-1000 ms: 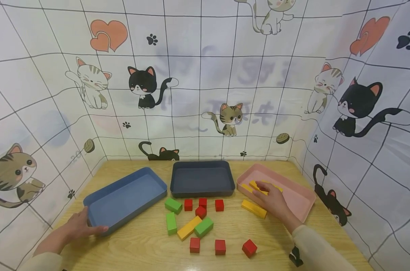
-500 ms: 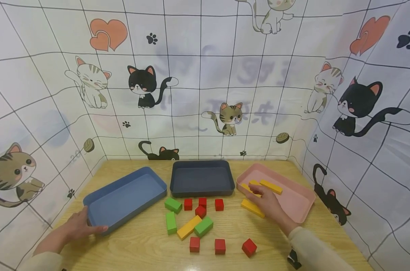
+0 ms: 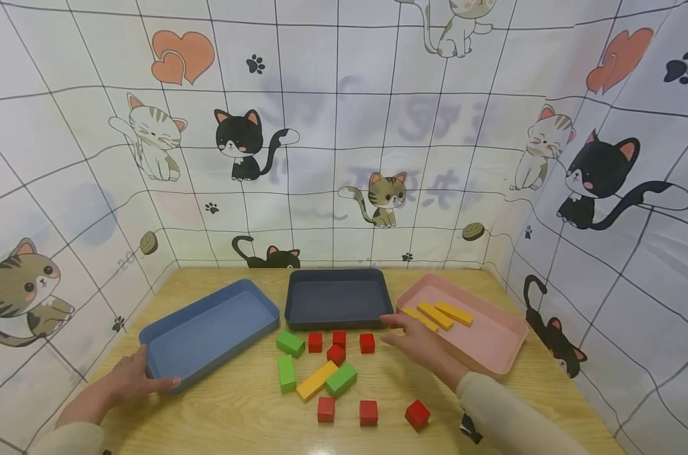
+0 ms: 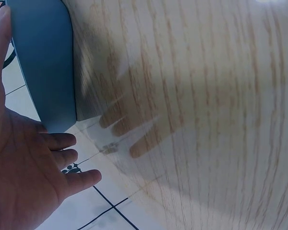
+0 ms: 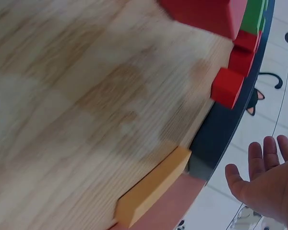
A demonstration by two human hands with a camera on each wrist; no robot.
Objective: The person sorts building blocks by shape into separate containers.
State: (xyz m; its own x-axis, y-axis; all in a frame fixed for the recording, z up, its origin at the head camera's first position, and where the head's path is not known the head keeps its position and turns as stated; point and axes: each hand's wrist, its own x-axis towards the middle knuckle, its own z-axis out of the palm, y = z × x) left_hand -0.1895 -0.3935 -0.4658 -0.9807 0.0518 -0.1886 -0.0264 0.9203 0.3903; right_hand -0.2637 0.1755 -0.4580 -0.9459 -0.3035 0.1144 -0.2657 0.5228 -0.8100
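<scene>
My left hand (image 3: 129,377) rests at the near left corner of a blue tray (image 3: 210,338), thumb along its front wall; the left wrist view shows fairly straight fingers (image 4: 62,141) against the tray's corner. Holding nothing, my right hand (image 3: 415,344) reaches over the table near the front right corner of a dark navy tray (image 3: 339,327). Right of it, a pink tray (image 3: 492,354) holds three yellow blocks (image 3: 435,315). Another yellow block (image 5: 153,187) lies on the table before the pink tray in the right wrist view, hidden by my hand in the head view.
Several red cubes (image 3: 368,412), green blocks (image 3: 341,380) and a yellow block (image 3: 317,381) lie scattered on the wooden table (image 3: 253,423). A cloth wall with cat prints (image 3: 386,199) closes in the back and sides.
My right hand has moved left, from above the pink tray to near the dark tray's corner, baring the yellow blocks in the pink tray. My left hand stays in place.
</scene>
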